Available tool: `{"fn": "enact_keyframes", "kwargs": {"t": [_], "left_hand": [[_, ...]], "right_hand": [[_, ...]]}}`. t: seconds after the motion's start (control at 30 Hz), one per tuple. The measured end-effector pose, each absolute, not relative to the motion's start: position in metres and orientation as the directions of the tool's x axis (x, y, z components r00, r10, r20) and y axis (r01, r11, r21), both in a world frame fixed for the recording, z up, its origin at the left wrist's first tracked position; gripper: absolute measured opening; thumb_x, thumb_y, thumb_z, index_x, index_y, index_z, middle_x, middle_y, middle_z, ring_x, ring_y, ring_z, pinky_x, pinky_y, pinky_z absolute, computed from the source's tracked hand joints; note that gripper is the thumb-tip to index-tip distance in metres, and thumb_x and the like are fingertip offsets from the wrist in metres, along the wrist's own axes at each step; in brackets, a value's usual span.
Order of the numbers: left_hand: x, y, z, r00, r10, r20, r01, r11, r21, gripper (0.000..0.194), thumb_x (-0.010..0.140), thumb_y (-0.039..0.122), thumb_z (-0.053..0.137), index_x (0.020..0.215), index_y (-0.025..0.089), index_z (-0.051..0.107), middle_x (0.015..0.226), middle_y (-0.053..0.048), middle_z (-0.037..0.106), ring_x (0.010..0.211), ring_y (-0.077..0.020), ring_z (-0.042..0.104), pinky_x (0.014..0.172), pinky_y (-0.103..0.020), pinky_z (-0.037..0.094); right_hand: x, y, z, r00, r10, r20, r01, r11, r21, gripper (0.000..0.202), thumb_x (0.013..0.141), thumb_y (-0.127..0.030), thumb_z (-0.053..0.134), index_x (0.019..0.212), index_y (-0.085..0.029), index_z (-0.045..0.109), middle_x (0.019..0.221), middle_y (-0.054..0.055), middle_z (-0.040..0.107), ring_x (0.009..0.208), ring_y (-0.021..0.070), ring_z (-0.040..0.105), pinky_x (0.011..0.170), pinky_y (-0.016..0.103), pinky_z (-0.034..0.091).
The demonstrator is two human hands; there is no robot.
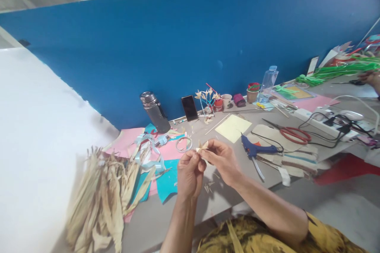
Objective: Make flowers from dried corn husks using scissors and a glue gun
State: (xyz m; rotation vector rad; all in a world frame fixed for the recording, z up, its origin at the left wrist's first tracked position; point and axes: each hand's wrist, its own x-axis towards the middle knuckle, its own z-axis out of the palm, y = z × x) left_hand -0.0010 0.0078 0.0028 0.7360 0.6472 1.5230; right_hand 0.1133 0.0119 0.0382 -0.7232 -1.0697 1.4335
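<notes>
My left hand (190,172) and my right hand (223,162) meet above the grey table, fingertips closed together. Between them is a small pale flower-like piece of dried husk (202,147), partly hidden by the fingers. To the left, a bundle of dried corn husks (102,201) hangs over the table edge. Behind the hands stand several finished-looking husk flowers (208,97) on thin stems. On the right a blue glue gun (257,148) lies on its side, close to red-handled scissors (293,135). A roll of clear tape (184,144) lies just beyond my left hand.
A dark flask (156,112), a phone (189,108), a cup (226,101) and a plastic bottle (268,85) line the blue partition. Yellow paper (234,128) lies behind my right hand. A power strip (320,124) with cables sits right. Another person's hand (371,78) shows at far right.
</notes>
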Motion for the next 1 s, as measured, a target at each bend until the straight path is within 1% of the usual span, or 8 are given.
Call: {"fn": "enact_keyframes", "kwargs": {"t": [0.17,0.4,0.5,0.53,0.6,0.73,0.83,1.0], "left_hand": [[0.001,0.01,0.007,-0.002,0.998,0.071,-0.633,-0.056,0.772,0.033,0.078,0.041,0.08,0.074,0.016,0.058,0.047,0.007,0.041,0.046,-0.0063,0.038,0.054,-0.021,0.034],[0.001,0.011,0.012,-0.001,1.0,0.026,-0.633,-0.021,0.774,0.047,0.09,0.045,0.062,0.058,0.02,0.037,0.049,0.009,0.03,0.035,-0.0053,0.024,0.043,-0.024,0.027],[-0.01,0.015,0.01,-0.102,0.986,0.134,-0.32,-0.16,0.934,0.036,0.081,0.037,0.073,0.06,0.019,0.05,0.054,0.004,0.049,0.048,-0.0103,0.048,0.054,-0.025,0.041],[-0.015,0.015,0.009,-0.132,0.976,0.174,-0.199,-0.198,0.96,0.024,0.073,0.031,0.08,0.069,0.019,0.06,0.062,0.002,0.058,0.059,-0.0136,0.057,0.062,-0.026,0.046],[-0.021,0.016,0.009,-0.202,0.961,0.187,-0.109,-0.212,0.971,0.025,0.069,0.029,0.083,0.087,0.02,0.068,0.066,0.002,0.063,0.066,-0.0163,0.062,0.07,-0.03,0.05],[-0.017,0.013,0.012,-0.151,0.985,0.085,-0.37,-0.136,0.919,0.026,0.083,0.043,0.071,0.083,0.017,0.068,0.052,0.004,0.054,0.052,-0.013,0.055,0.063,-0.029,0.049],[-0.006,0.009,0.016,-0.003,0.999,0.052,-0.498,-0.046,0.866,0.025,0.072,0.035,0.083,0.083,0.017,0.069,0.072,-0.002,0.067,0.064,-0.0142,0.061,0.065,-0.029,0.05],[-0.001,0.007,0.019,0.049,0.999,0.018,-0.56,0.013,0.829,0.026,0.07,0.034,0.086,0.079,0.015,0.07,0.077,-0.003,0.067,0.068,-0.0126,0.06,0.07,-0.028,0.05]], "right_hand": [[0.115,0.017,0.036,-0.16,0.982,0.099,-0.487,0.009,-0.873,0.03,0.072,-0.04,0.082,0.072,-0.019,0.06,0.065,0.0,0.065,0.052,0.0104,0.053,0.049,0.023,0.035],[0.121,0.024,0.031,-0.121,0.991,0.064,-0.516,-0.008,-0.856,0.029,0.069,-0.036,0.084,0.071,-0.018,0.061,0.064,-0.004,0.054,0.053,0.0072,0.038,0.049,0.022,0.03],[0.123,0.024,0.03,-0.12,0.991,0.057,-0.518,-0.013,-0.855,0.028,0.069,-0.036,0.083,0.072,-0.018,0.062,0.066,-0.004,0.054,0.054,0.0073,0.037,0.049,0.021,0.03],[0.123,0.024,0.029,-0.117,0.991,0.057,-0.521,-0.012,-0.853,0.027,0.069,-0.036,0.083,0.072,-0.018,0.062,0.066,-0.004,0.054,0.054,0.0072,0.037,0.049,0.021,0.03],[0.122,0.023,0.027,-0.11,0.992,0.057,-0.521,-0.009,-0.853,0.027,0.07,-0.035,0.083,0.072,-0.018,0.062,0.066,-0.004,0.055,0.054,0.007,0.038,0.049,0.021,0.029],[0.117,0.02,0.028,-0.121,0.991,0.048,-0.513,-0.021,-0.858,0.03,0.069,-0.038,0.084,0.071,-0.018,0.061,0.064,-0.004,0.055,0.054,0.0074,0.041,0.049,0.021,0.03],[0.115,0.015,0.035,-0.139,0.99,0.038,-0.508,-0.038,-0.861,0.035,0.067,-0.042,0.085,0.07,-0.018,0.059,0.062,-0.004,0.055,0.055,0.0088,0.045,0.05,0.022,0.034],[0.119,0.012,0.039,-0.089,0.991,0.102,-0.4,0.058,-0.915,0.033,0.069,-0.042,0.082,0.07,-0.017,0.06,0.061,-0.003,0.056,0.058,0.0109,0.05,0.055,0.023,0.04]]}}
